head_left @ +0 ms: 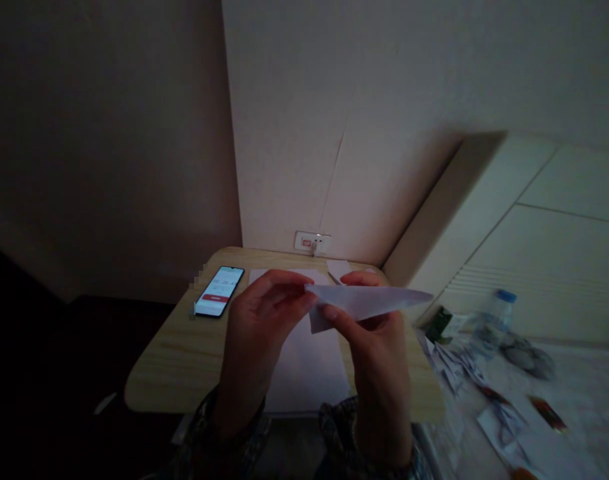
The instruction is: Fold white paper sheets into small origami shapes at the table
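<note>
Both my hands are raised over a small wooden table. They hold a folded white paper that tapers to a point on the right, like a paper plane. My left hand pinches its left end with fingertips pressed together. My right hand grips it from below, thumb on the near side. A flat white sheet lies on the table under my hands.
A phone with a lit screen lies on the table's far left. A wall socket sits behind the table. To the right, a surface holds a plastic bottle, scattered paper scraps and small dark objects.
</note>
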A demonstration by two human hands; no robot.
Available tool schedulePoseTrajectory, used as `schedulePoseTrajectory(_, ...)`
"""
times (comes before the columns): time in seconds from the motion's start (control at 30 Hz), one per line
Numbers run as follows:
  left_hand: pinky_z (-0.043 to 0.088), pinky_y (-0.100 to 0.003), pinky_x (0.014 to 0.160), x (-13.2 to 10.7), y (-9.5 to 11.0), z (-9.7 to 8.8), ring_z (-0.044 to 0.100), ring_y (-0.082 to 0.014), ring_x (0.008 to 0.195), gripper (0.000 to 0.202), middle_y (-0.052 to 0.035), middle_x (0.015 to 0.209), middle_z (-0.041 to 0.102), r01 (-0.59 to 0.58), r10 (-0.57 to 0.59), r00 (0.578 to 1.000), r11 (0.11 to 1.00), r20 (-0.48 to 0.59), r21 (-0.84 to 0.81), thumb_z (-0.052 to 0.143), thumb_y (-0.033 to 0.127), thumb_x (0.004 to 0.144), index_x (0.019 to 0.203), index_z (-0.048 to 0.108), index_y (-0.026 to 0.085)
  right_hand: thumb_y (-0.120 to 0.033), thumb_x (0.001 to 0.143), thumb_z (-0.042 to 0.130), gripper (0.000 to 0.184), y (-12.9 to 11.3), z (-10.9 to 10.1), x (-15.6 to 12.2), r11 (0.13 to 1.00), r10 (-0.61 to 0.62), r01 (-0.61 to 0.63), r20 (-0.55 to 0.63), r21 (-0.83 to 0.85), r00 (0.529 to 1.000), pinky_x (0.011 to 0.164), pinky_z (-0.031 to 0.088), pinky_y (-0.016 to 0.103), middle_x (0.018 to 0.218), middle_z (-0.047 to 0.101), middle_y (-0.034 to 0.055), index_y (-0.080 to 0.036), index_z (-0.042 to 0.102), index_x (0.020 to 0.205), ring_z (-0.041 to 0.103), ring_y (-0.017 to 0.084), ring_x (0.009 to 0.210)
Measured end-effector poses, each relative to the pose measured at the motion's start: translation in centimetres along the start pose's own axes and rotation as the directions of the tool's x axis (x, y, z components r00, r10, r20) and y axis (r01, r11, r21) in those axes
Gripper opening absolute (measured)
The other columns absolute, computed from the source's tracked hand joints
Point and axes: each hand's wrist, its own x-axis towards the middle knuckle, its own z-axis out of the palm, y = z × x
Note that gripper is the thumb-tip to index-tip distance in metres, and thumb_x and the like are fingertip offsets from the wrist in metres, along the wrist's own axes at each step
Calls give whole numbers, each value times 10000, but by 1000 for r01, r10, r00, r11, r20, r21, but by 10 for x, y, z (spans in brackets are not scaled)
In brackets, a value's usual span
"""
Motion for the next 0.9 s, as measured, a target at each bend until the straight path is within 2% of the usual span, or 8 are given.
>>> schedulePoseTrajectory(0.2, 577, -210, 641, -2, 2, -2, 690, -135, 697, 77, 36, 722, 716, -2, 2, 1000, 1000, -6, -12, 732, 196, 711, 726, 665, 231, -180, 613, 792, 246, 2, -1, -2, 997, 79, -79, 6, -5, 997, 531, 509, 206, 675, 634, -51, -218, 629, 793, 598, 120, 607)
schedulePoseTrajectory(0.4, 570, -196, 634, -3, 2, 0, 688, -129, 683, 90, 41, 695, 712, 4, -4, 999, 1000, -40, -6, 747, 178, 687, 693, 671, 225, -243, 612, 794, 244, 3, -7, -1, 992, 125, -125, 7, -14, 992, 596, 532, 246, 717, 701, -24, -202, 643, 799, 652, 153, 668)
schedulePoseTrajectory(0.53, 575, -201, 645, -2, 0, -1, 694, -134, 692, 89, 38, 708, 721, 18, -18, 1000, 1000, -20, -2, 748, 172, 684, 709, 683, 228, -261, 611, 795, 202, 6, -6, 1, 992, 120, -121, -21, -32, 993, 562, 516, 239, 669, 694, -23, -192, 656, 741, 631, 145, 627)
schedulePoseTrajectory(0.67, 579, -208, 672, -3, 0, -2, 696, -136, 710, 79, 30, 730, 723, 3, -3, 1000, 1000, -30, 18, 742, 172, 695, 725, 685, 218, -280, 613, 794, 185, 9, -4, 1, 992, 119, -120, -39, -27, 992, 581, 527, 255, 702, 721, 1, -181, 687, 728, 651, 162, 645)
schedulePoseTrajectory(0.9, 547, -123, 657, -7, 5, -1, 687, -82, 699, 99, 62, 725, 724, -10, 9, 1000, 1000, -20, -17, 712, 136, 729, 725, 693, 233, -284, 629, 792, 160, 7, -4, -2, 991, 128, -129, -30, -24, 991, 593, 516, 254, 711, 736, 1, -183, 710, 722, 659, 159, 643)
